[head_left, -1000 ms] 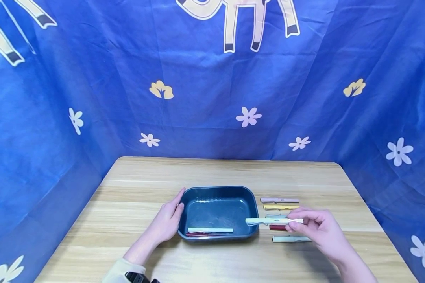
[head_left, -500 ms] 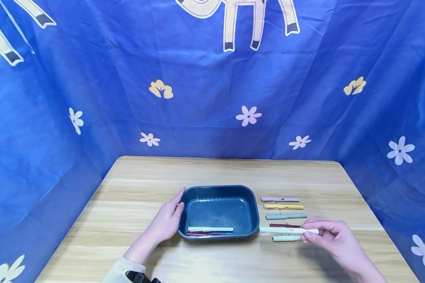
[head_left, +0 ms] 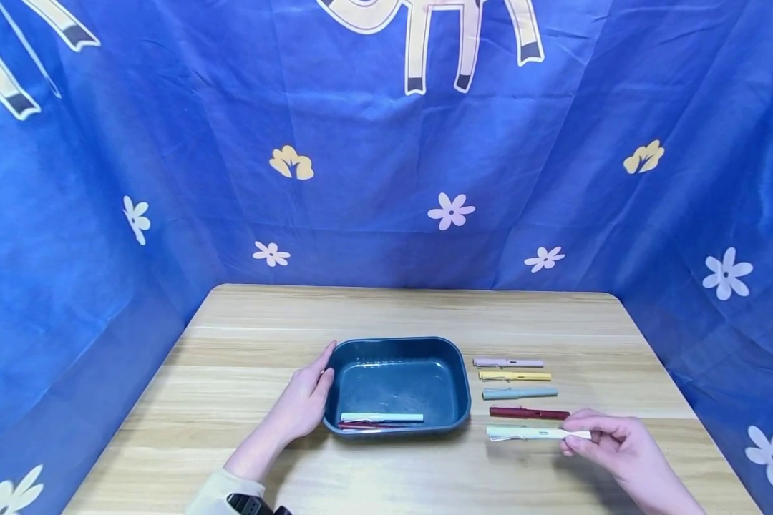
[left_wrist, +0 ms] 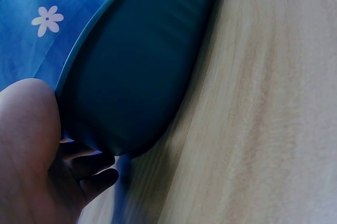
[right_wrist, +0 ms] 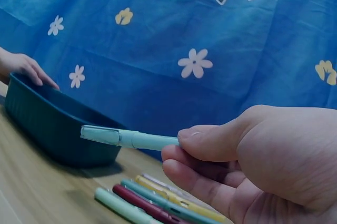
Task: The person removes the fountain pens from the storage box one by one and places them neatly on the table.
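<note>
In the head view, my left hand (head_left: 304, 402) holds the left side of a dark teal rectangular tray (head_left: 462, 415), thumb at the rim. My right hand (head_left: 608, 447) pinches one end of a pale mint pen (head_left: 522, 433) between thumb and fingers. The pen lies level, its clipped cap pointing left, and the right wrist view shows it raised above the row of pens. Below it on the table is another pale green pen (right_wrist: 124, 205), covered in the head view. Inside the tray, a pale blue pen (head_left: 382, 417) and a dark red pen (head_left: 361, 426) lie along the front wall.
Right of the tray, a lilac pen (head_left: 509, 363), a yellow pen (head_left: 515, 375), a blue pen (head_left: 520, 393) and a maroon pen (head_left: 528, 413) lie roughly parallel on the wooden table (head_left: 251, 315). A blue patterned cloth (head_left: 361, 236) surrounds the table's back and sides.
My right hand has moved right and toward the front edge with the mint pen, from beside the tray to over the front of the pen row. The left hand and tray stay put.
</note>
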The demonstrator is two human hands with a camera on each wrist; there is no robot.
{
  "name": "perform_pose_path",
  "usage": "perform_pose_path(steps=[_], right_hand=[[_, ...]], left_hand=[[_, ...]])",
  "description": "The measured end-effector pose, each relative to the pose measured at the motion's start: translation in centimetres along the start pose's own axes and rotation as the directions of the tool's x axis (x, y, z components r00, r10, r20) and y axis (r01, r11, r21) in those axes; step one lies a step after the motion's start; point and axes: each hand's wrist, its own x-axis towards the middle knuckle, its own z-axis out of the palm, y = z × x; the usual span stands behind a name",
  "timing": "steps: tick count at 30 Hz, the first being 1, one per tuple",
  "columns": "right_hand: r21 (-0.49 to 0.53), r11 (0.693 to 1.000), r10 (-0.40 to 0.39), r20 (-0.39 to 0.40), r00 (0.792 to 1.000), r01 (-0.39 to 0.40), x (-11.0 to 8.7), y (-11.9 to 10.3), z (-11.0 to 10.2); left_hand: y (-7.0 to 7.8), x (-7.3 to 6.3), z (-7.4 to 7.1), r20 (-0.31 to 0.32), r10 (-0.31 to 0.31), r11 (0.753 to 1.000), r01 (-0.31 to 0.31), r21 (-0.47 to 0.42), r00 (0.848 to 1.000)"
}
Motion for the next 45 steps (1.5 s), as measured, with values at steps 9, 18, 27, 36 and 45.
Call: perform_pose_path(steps=[9,18,27,36,45], right_hand=[[0.002,0.996,0.092,0.006,0.996,-0.092,-0.8,1.2,-0.6],[0.055,0.994,0.096,0.058,0.994,-0.100,-1.5,2.5,-1.6],[0.011,0.997,0.073,0.061,0.995,-0.074,-1.7,3.7,-2.1],[-0.175,0.974,0.150,0.015,0.989,-0.145,-1.5,3.7,-2.4],[-0.557,0.797,0.229,-0.075,0.970,-0.231,-0.8,2.7,-2.0]], left_hand=[[0.1,-0.1,-0.1,-0.002,-0.002,1.000,0.002,-0.002,1.000],[0.1,-0.1,-0.1,0.000,-0.003,1.000,0.003,-0.004,1.000],[0.0,-0.1,-0.1,0.000,-0.002,1.000,0.002,-0.005,1.000],[0.1,-0.1,-0.1,-0.003,-0.001,1.000,0.001,-0.004,1.000],[0.2,-0.1,-0.1,-0.004,0.004,1.000,-0.004,0.002,1.000]])
